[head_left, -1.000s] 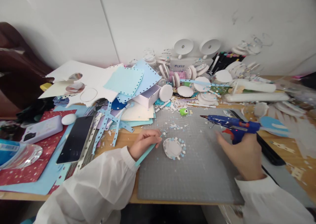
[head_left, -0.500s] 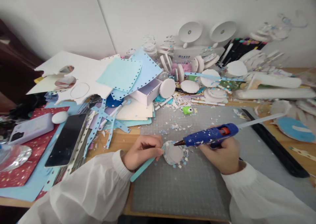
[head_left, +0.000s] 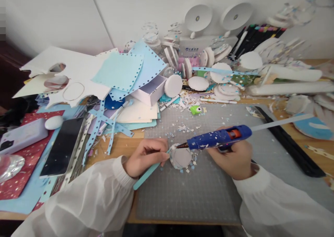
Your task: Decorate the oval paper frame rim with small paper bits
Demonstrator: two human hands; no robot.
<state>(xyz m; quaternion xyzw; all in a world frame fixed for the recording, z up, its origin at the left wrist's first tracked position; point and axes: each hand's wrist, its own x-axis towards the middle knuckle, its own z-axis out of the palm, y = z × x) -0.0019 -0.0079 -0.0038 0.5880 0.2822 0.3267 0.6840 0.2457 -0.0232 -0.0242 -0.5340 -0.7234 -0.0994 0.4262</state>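
Observation:
My left hand (head_left: 147, 157) pinches a thin teal tool (head_left: 146, 176), whose upper end lies at the left edge of a round white disc (head_left: 182, 157). Small white and blue star pieces ring the disc, which lies on a grey cutting mat (head_left: 188, 195). In my right hand (head_left: 233, 158) is a blue glue gun (head_left: 216, 138) with a clear glue stick (head_left: 281, 122) out of its back. The gun's dark nozzle points left, over the disc's upper left edge, near the teal tool's tip. Whether it touches is unclear.
Patterned paper sheets (head_left: 122, 71), a white box (head_left: 150, 92) and a phone (head_left: 62, 146) lie left. White discs (head_left: 173, 86) and two round lamps (head_left: 198, 18) stand behind. A small green figure (head_left: 195, 110) and a black bar (head_left: 289, 143) are on the mat.
The camera view has shifted slightly. The glue gun's nozzle has moved left across the disc, to its upper left edge beside the teal tool.

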